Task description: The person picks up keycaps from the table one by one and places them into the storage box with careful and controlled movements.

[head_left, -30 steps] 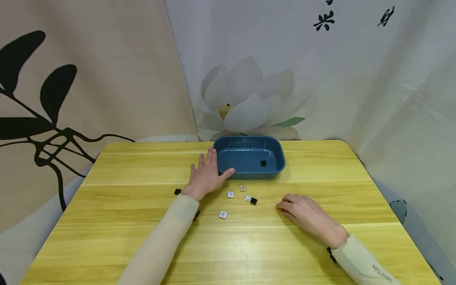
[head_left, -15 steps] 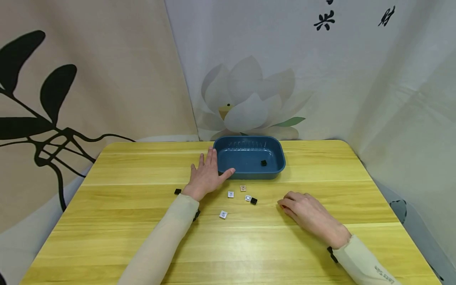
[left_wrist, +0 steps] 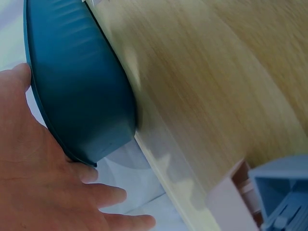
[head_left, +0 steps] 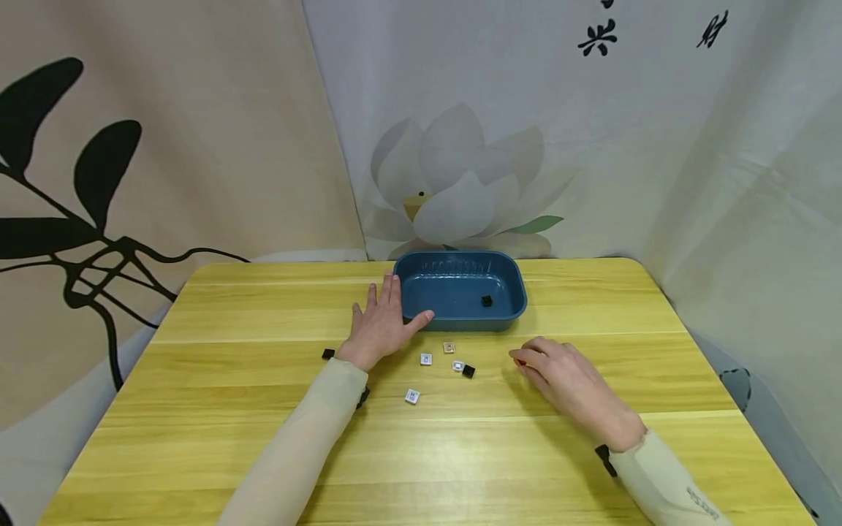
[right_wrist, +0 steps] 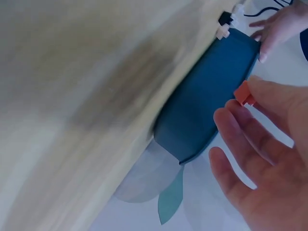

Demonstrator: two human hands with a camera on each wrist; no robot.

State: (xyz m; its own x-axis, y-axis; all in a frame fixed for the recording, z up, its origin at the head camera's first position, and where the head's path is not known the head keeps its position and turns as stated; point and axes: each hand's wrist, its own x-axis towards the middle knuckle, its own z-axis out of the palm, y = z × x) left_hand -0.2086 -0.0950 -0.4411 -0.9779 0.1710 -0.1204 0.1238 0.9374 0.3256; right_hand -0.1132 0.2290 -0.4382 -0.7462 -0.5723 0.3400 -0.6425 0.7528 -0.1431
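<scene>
My right hand (head_left: 574, 383) pinches a small orange block (right_wrist: 244, 93) between thumb and index finger, above the table to the right of the loose pieces. In the head view only a sliver of that block shows. The left hand (head_left: 376, 329) lies with fingers spread against the left end of a blue rectangular tray (head_left: 460, 325), thumb at its front wall. Inside the tray sits one black block (head_left: 487, 300). In front of it lie a tan block (head_left: 449, 348), several white ones, including a white block (head_left: 412, 396) nearest me, and a black block (head_left: 468, 371).
Another black block (head_left: 328, 353) lies left of my left wrist. The wooden table (head_left: 263, 307) ends just behind the tray, where a printed curtain (head_left: 473, 146) hangs.
My right hand has lifted off the tabletop, and the orange block now shows at its fingertips. The left hand and the tray have stayed put.
</scene>
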